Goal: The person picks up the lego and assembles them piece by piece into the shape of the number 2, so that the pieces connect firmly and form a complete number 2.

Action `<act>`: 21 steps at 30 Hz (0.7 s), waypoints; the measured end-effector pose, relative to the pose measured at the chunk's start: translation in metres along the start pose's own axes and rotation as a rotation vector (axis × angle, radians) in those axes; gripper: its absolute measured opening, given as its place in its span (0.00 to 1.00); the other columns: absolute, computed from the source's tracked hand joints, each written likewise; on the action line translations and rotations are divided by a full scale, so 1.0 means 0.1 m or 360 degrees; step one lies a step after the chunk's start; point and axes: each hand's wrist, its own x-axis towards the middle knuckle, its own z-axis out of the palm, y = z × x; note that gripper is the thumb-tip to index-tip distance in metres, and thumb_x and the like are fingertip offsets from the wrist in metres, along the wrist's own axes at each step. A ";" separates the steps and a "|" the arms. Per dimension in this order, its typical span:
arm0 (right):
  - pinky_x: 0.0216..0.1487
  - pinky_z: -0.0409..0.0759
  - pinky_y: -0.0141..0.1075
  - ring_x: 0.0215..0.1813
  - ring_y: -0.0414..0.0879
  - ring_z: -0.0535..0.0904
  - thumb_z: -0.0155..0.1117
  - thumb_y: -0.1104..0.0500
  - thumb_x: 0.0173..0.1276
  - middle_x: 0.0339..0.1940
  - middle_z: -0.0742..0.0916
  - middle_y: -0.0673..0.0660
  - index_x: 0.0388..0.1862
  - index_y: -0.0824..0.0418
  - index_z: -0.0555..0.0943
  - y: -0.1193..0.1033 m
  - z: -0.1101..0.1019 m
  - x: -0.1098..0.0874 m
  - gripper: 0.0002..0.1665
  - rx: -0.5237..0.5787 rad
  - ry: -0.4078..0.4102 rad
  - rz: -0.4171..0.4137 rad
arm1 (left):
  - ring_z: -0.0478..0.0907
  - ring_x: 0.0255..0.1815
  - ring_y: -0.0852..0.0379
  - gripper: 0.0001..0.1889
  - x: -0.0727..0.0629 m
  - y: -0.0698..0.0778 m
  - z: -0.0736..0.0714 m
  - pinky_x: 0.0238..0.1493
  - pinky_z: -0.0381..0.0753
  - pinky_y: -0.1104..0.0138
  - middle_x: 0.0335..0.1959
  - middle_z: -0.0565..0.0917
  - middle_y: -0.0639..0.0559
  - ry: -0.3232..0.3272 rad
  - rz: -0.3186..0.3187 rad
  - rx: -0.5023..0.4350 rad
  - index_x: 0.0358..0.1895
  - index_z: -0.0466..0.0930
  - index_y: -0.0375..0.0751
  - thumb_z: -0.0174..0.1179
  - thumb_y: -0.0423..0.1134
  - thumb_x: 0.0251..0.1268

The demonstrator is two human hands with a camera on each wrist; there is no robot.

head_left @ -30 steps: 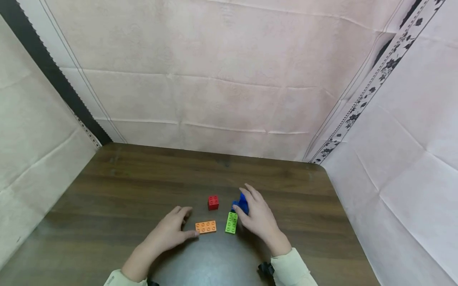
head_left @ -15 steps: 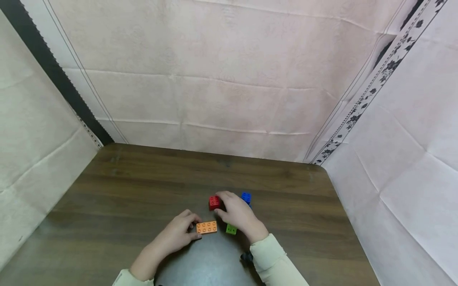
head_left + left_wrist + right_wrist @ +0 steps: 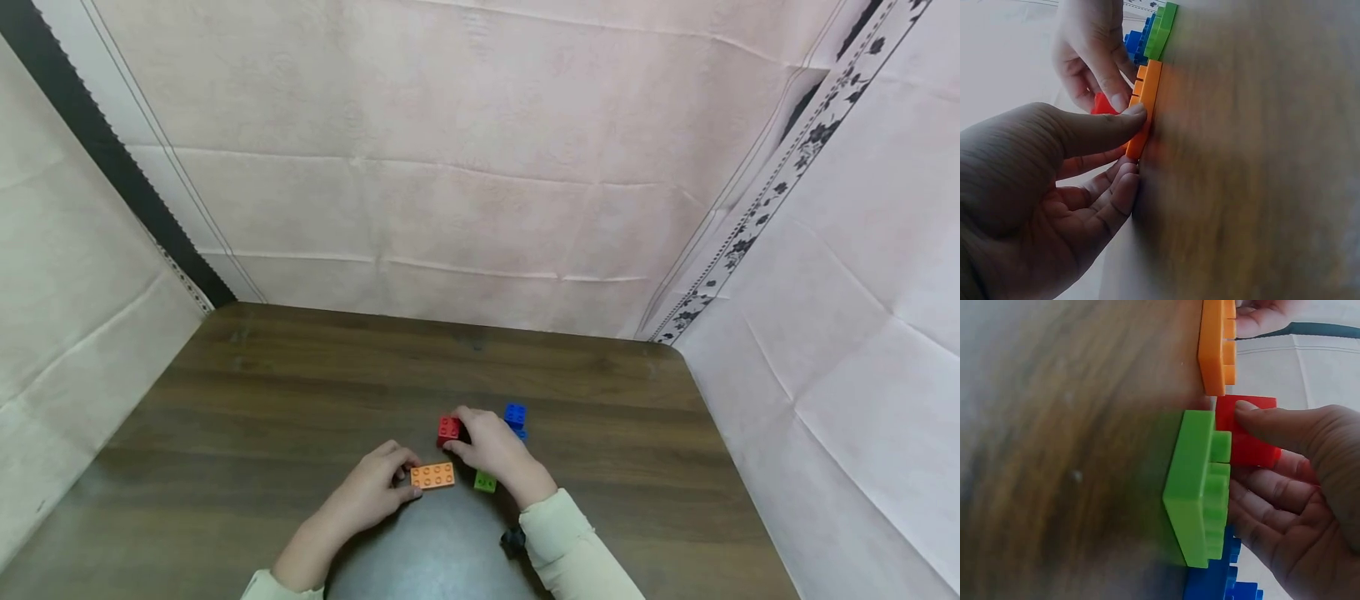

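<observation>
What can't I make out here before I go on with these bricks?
- Green brick: head view, mostly hidden under the right hand.
- Blue brick: right wrist view, cut off by the bottom edge.
- Red brick: left wrist view, largely hidden behind fingers.
- Table: left wrist view, blurred.
- Whether the red brick is lifted: cannot tell.

You find no readable text, label, brand, number or sign anywhere here; the studs on the orange brick and the green brick are too blurred for any lettering to be made out; the border strip on the wall covering carries only a floral pattern.
</observation>
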 end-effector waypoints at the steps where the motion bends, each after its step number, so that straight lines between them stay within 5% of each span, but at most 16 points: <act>1: 0.34 0.77 0.29 0.33 0.35 0.76 0.71 0.48 0.69 0.42 0.86 0.49 0.58 0.57 0.79 -0.01 0.00 -0.01 0.24 0.0038 0.0006 0.0001 | 0.74 0.37 0.60 0.14 0.00 0.00 0.00 0.37 0.77 0.66 0.40 0.77 0.56 0.0005 0.0005 -0.0003 0.46 0.83 0.43 0.74 0.36 0.57; 7: 0.39 0.81 0.28 0.40 0.34 0.82 0.68 0.50 0.71 0.44 0.87 0.49 0.60 0.56 0.77 -0.10 -0.03 -0.14 0.22 0.0338 0.0001 -0.0082 | 0.74 0.38 0.59 0.14 -0.03 -0.01 -0.01 0.37 0.77 0.67 0.39 0.77 0.55 0.0039 0.0038 -0.0032 0.45 0.83 0.42 0.74 0.36 0.57; 13: 0.44 0.82 0.28 0.46 0.33 0.82 0.66 0.50 0.73 0.46 0.86 0.45 0.59 0.54 0.77 -0.17 -0.02 -0.21 0.19 0.0463 -0.0053 -0.0303 | 0.75 0.37 0.58 0.14 -0.02 -0.05 0.00 0.37 0.78 0.67 0.38 0.77 0.56 0.0073 0.0062 -0.0032 0.43 0.82 0.42 0.75 0.34 0.55; 21: 0.35 0.78 0.24 0.35 0.33 0.78 0.67 0.48 0.72 0.39 0.84 0.41 0.56 0.51 0.77 -0.21 0.07 -0.25 0.18 0.0455 -0.0132 -0.0417 | 0.74 0.35 0.59 0.14 -0.01 -0.07 0.03 0.35 0.76 0.68 0.35 0.75 0.58 0.0112 0.0045 -0.0045 0.39 0.81 0.44 0.76 0.33 0.52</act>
